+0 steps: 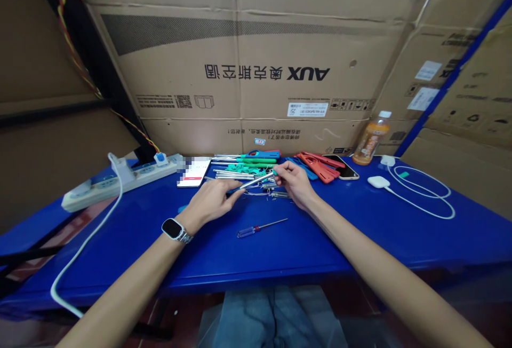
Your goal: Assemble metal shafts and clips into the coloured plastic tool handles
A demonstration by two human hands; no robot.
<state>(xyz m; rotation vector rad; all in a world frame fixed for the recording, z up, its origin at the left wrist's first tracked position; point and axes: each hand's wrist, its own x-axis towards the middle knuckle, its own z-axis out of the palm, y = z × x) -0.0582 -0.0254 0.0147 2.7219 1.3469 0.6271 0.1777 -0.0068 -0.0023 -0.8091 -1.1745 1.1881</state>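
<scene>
Above the table, a thin silver metal tube (256,181) spans the gap between my two hands. My left hand (214,196), with a watch on its wrist, has its thumb and fingers closed at the tube's left end; something blue shows by the fingertips. At the other end my right hand (295,181) pinches the tube near a small green piece. Behind the hands lie several metal tubes (228,175), green plastic parts (246,167) and a blue lighter-like handle (262,154). A screwdriver with a purple handle (248,231) rests in front of them.
Red handle shells (326,169) lie to the right, beside a phone (347,169). An orange drink bottle (370,140) stands behind. A white charger and cable (378,181) lie at right. On the left are a white screen (194,172) and a power strip (136,177).
</scene>
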